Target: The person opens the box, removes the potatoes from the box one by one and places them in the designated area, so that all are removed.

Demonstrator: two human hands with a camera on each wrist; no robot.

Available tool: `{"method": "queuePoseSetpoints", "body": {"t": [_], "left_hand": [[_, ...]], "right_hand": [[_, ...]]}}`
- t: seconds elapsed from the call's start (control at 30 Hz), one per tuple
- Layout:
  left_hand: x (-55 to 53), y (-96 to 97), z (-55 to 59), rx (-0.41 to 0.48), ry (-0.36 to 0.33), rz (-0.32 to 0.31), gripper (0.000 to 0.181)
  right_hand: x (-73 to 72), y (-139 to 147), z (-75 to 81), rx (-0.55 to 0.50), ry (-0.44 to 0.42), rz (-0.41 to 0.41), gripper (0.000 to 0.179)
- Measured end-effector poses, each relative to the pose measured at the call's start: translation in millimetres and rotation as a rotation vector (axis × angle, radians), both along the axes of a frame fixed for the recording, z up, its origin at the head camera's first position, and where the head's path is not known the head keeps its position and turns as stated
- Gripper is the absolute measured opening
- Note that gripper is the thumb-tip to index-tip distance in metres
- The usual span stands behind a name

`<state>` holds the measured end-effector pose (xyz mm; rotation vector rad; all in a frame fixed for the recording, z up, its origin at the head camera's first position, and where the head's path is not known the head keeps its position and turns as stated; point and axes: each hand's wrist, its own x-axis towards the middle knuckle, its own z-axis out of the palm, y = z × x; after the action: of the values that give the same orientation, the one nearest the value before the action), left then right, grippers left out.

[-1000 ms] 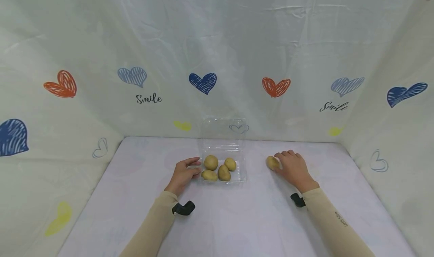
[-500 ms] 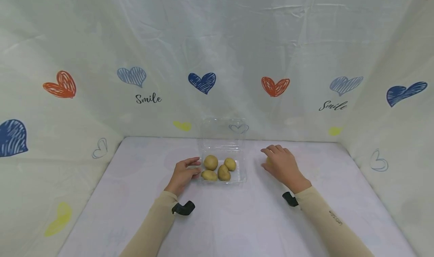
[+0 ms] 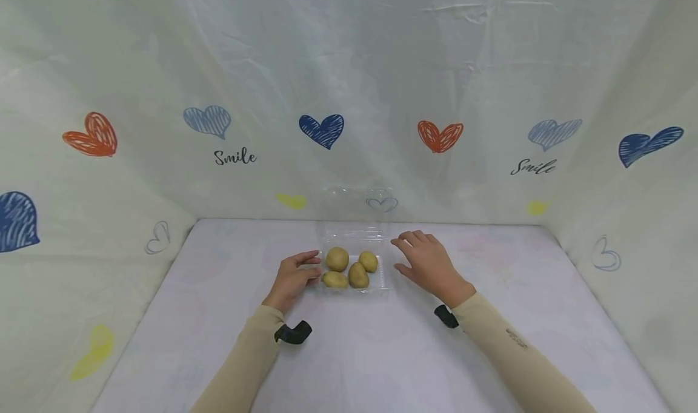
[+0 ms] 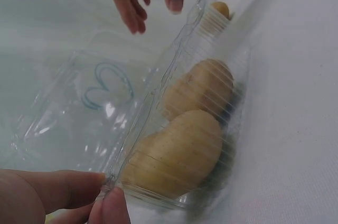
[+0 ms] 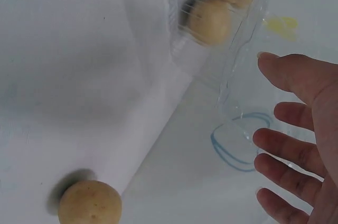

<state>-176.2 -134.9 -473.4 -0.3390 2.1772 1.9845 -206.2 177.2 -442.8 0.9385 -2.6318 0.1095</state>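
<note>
A clear plastic clamshell box (image 3: 383, 278) stands with its lid (image 3: 354, 213) raised at the back, and several potatoes (image 3: 358, 275) lie in its tray. My left hand (image 3: 289, 280) pinches the near-left rim between thumb and fingers, which the left wrist view shows close up. Just right of the box hovers my right hand (image 3: 433, 270), its fingers spread and nothing between them. A single potato (image 5: 90, 204) sits outside the box, apart from the right fingers in the right wrist view. In the head view that potato is hidden, apparently behind the right hand.
A white cloth (image 3: 354, 352) covers the table. Close behind the box hangs a pale curtain (image 3: 382, 86) printed with hearts, and it also encloses both sides. Dark wrist mounts (image 3: 293, 332) stick out from both sleeves.
My right hand has moved left toward the box, and the loose potato beside it has gone out of sight in the head view. The left hand keeps its place at the rim.
</note>
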Motion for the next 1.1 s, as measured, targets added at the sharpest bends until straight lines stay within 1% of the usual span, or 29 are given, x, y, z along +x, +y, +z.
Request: {"method": "queuePoseSetpoints", "body": {"t": [0.17,0.43,0.73,0.93,1.1], "left_hand": [[-0.9,-0.8,0.5,-0.002,0.001,-0.002,0.051],[-0.7,0.4,0.0,0.007,0.002,0.001,0.051],[-1.0,0.3,-0.6,0.000,0.003,0.002,0.050],[-1.8,0.0,-2.8,-0.004,-0.005,0.012,0.049],[-1.3,0.5,-2.1,-0.008,-0.006,0.016,0.049]], "right_hand": [[-0.2,-11.8,1.2,0.040,-0.019,0.016,0.054],[0.4,-25.9,0.9,0.054,-0.070,0.049,0.056],[-2.5,-39.0,-2.4,0.076,-0.076,0.067,0.056],[-4.7,-45.8,-8.0,0.104,-0.092,0.074,0.057],[-5.9,-50.9,-11.8,0.095,-0.072,0.100,0.054]]}}
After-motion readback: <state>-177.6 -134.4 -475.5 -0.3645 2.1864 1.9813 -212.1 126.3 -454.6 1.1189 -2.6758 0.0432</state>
